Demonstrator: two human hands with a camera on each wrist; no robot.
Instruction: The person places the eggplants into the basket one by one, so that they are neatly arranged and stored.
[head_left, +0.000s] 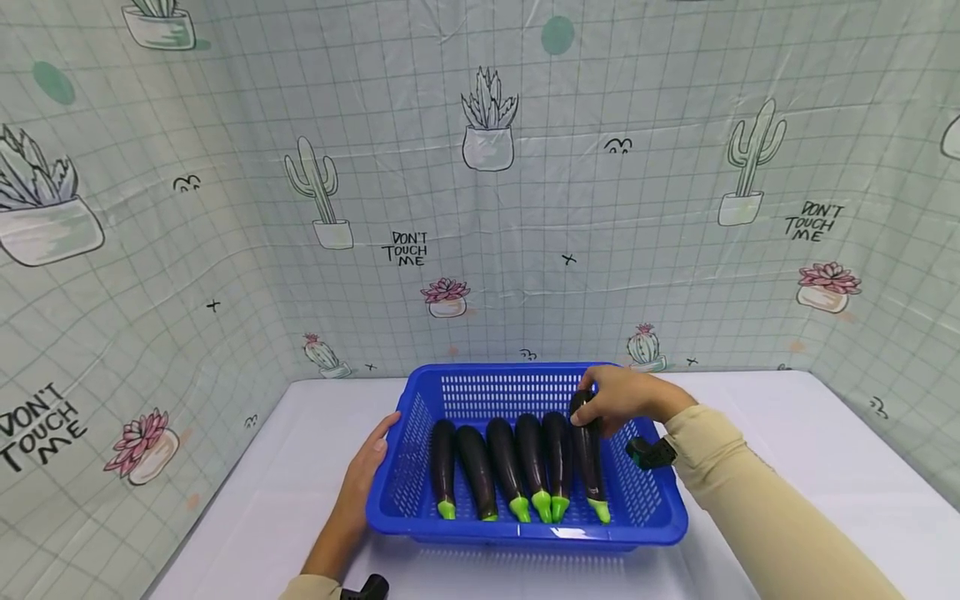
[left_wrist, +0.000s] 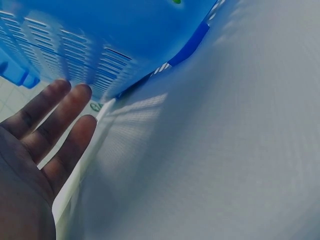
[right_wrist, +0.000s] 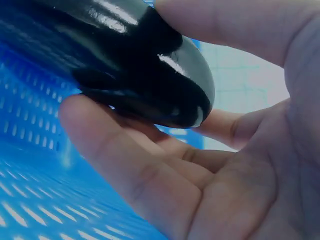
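Note:
A blue plastic basket [head_left: 517, 533] with slotted walls holds a row of several dark eggplants [head_left: 504, 454], their green stem ends toward me. At the right end of the row, my right hand [head_left: 621, 398] grips one eggplant [head_left: 591, 467] by its rounded far end. In the right wrist view, the thumb lies over that glossy eggplant [right_wrist: 145, 65] and the fingers curl beneath it. My left hand [head_left: 367, 467] is at the basket's left wall, its fingers extended along the outside. The left wrist view shows its fingers [left_wrist: 72, 145] spread, fingertips right at the slotted wall.
The basket stands on a table with a white cloth [head_left: 765, 450]. Behind and at both sides hangs a gridded curtain [head_left: 525, 225] printed with cacti and potted plants. Black wrist cameras [head_left: 651, 452] are worn on both wrists.

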